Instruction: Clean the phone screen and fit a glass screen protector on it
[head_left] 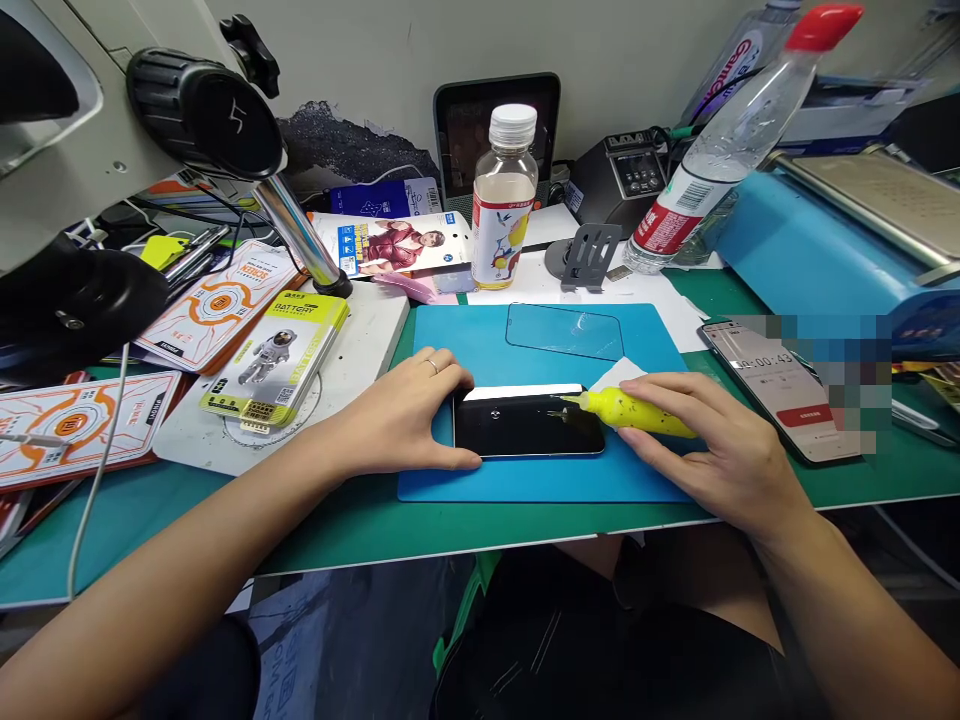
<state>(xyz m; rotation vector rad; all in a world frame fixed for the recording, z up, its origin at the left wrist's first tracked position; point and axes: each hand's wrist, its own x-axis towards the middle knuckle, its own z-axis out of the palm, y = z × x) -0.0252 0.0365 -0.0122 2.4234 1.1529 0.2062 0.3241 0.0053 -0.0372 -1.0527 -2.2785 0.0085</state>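
Observation:
A black-faced smartphone [529,430] lies flat across the blue work mat [480,485], with a bright reflection along its far edge. My left hand [416,410] grips the phone's left end, thumb on the near edge and fingers at the far edge. In my right hand [720,450] is a yellow tool [637,410] with dark specks and a thin pointed tip, held between thumb and fingers. Its tip is at the far right part of the phone; whether it touches, I cannot tell. A clear screen protector with a dark border [566,332] lies behind the phone.
A drink bottle [504,200], a black phone stand [592,258] and a red-capped bottle [686,195] stand behind the mat. Another phone [784,390] showing a timer lies right. Left are a microscope arm [307,235], a yellow battery box [277,355] and orange-white boxes [221,305].

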